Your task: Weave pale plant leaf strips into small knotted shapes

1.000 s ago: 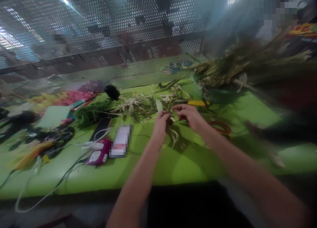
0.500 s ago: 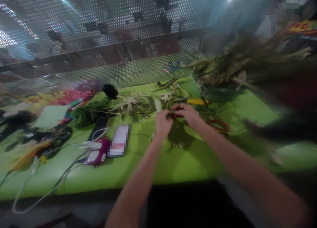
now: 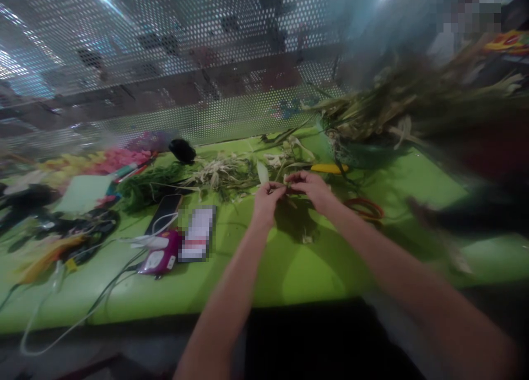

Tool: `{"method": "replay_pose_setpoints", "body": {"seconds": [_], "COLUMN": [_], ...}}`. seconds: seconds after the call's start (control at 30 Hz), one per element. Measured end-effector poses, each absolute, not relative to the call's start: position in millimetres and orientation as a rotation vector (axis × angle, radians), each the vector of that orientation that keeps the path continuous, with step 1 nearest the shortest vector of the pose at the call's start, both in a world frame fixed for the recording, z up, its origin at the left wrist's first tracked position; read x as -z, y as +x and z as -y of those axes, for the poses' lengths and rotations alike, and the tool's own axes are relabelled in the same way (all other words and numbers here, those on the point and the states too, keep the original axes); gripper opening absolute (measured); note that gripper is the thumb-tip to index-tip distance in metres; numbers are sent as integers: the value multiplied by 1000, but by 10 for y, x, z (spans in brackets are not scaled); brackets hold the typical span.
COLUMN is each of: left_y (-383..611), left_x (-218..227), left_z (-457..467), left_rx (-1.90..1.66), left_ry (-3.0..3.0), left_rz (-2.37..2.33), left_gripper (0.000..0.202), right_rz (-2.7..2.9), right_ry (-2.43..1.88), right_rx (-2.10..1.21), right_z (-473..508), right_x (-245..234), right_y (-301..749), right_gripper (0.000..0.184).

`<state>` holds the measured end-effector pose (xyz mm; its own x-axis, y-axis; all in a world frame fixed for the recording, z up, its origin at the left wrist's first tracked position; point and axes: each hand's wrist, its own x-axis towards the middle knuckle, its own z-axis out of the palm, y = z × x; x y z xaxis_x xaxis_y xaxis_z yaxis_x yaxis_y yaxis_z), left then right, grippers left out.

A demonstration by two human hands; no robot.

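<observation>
My left hand (image 3: pixel 265 202) and my right hand (image 3: pixel 312 190) meet above the green table (image 3: pixel 314 275), fingertips pinched together. Between them is a thin greenish plant strand (image 3: pixel 288 185), small and blurred, its lower part hard to make out. Just behind the fingers a pale leaf (image 3: pixel 263 173) stands up from a heap of dried plant strands (image 3: pixel 223 173). Under the hands, in their shadow, lies a small pale scrap (image 3: pixel 307 237). Behind my right hand is a yellow-handled tool (image 3: pixel 329 169).
To the left lie a phone (image 3: pixel 198 232), a dark phone (image 3: pixel 165 212), a purple device (image 3: pixel 161 256) with cables and an orange glue gun (image 3: pixel 52 261). A basin (image 3: pixel 359 154) heaped with dried stalks stands right. Orange rings (image 3: pixel 364 209) lie near my right forearm. Perforated mesh (image 3: pixel 198 93) rises behind.
My left hand has shifted slightly left and its fingers have straightened. The dark wisps below the hands are less visible, and a pale scrap shows on the table there.
</observation>
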<state>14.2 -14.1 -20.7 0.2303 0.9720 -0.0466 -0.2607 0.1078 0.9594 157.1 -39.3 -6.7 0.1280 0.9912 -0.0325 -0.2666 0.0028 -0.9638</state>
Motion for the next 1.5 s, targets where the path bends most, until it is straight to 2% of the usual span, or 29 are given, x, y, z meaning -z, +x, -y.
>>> {"method": "replay_pose_setpoints", "body": {"seconds": [0.33, 0.7, 1.0, 1.13, 1.33, 1.5], "left_y": [121, 103, 126, 117, 106, 121], "left_x": [227, 406, 346, 392, 418, 392], "left_z": [111, -17, 11, -10, -27, -13], "left_rx": [-1112, -1111, -1074, -1071, -1063, -1060], "left_ry": [1084, 1367, 1600, 1514, 1371, 1339], "left_rz": [-840, -981, -1005, -962, -893, -890], "left_gripper": [23, 27, 16, 14, 17, 18], "right_rz": [978, 1426, 1542, 1535, 1642, 1774], "right_ry": [-1136, -1261, -1269, -1223, -1385, -1538], "right_rx": [-1143, -731, -593, -622, -394, -238], "right_z": [359, 403, 461, 443, 417, 451], "right_x": [108, 109, 84, 60, -6, -34], "right_y": [1592, 1603, 1549, 1594, 1743, 1724], "right_gripper": [19, 12, 15, 17, 19, 11]}}
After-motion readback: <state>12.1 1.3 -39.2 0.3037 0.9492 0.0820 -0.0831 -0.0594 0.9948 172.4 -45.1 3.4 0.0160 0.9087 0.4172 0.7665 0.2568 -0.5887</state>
